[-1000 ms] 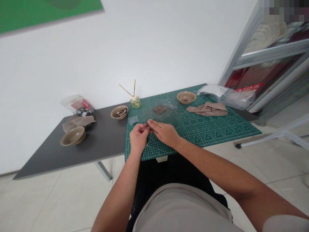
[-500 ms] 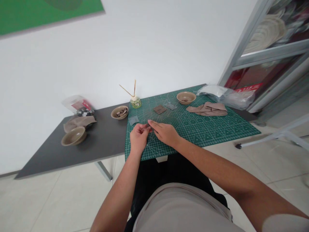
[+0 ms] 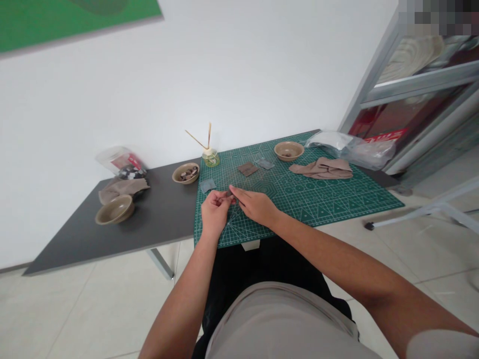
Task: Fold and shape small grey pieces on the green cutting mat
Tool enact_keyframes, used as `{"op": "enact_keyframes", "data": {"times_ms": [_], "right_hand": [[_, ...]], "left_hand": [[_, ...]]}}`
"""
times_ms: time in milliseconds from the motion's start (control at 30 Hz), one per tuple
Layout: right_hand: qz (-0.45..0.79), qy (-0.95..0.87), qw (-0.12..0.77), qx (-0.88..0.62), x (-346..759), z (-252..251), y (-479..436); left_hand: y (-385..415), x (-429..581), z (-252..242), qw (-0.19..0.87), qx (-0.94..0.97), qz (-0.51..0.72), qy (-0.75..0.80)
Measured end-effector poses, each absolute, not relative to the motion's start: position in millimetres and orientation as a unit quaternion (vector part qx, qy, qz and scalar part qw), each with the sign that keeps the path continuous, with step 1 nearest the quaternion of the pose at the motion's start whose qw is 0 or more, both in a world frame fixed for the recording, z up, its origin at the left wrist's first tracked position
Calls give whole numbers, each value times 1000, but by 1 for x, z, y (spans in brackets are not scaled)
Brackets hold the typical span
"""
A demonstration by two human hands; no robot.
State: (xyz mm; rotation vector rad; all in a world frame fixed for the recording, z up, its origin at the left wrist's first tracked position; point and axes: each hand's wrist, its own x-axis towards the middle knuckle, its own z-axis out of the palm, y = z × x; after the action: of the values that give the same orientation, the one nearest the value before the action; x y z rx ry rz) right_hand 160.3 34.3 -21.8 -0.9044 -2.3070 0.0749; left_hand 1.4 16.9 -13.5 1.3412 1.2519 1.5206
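Note:
Over the near left part of the green cutting mat (image 3: 318,197), my two hands meet at the fingertips. My left hand (image 3: 216,208) is closed, pinching a small dark piece (image 3: 229,192) too small to name. From the other side my right hand (image 3: 256,205) presses its closed fingers on the same piece. Just behind them lie a small clear plastic bag (image 3: 207,185), a brown square sheet (image 3: 247,169) and another clear bag (image 3: 265,163). A bowl (image 3: 175,178) with several small brown pieces (image 3: 189,173) stands left of the mat.
A second bowl (image 3: 289,150) and a crumpled brown cloth (image 3: 324,169) are on the mat's right. Near the wall stands a reed diffuser (image 3: 210,157). Another bowl (image 3: 114,211), a cloth (image 3: 121,188) and a plastic bag (image 3: 121,158) occupy the left. Plastic packaging (image 3: 352,147) lies far right.
My right fingers have shifted very slightly against the small dark piece. Both hands stay in the same place and everything on the table is unmoved.

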Motion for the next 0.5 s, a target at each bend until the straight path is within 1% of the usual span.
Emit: {"op": "enact_keyframes", "data": {"times_ms": [167, 300, 400, 500], "right_hand": [[-6, -898, 320, -300, 163, -23, 35], [1, -893, 337, -298, 164, -23, 34], [14, -881, 344, -323, 164, -24, 34], [24, -871, 348, -345, 164, -23, 34]], "left_hand": [[14, 0, -11, 293, 561, 557, 538], [13, 1, -11, 319, 542, 580, 517], [14, 2, -12, 357, 526, 597, 489], [15, 3, -12, 371, 515, 605, 481]]}}
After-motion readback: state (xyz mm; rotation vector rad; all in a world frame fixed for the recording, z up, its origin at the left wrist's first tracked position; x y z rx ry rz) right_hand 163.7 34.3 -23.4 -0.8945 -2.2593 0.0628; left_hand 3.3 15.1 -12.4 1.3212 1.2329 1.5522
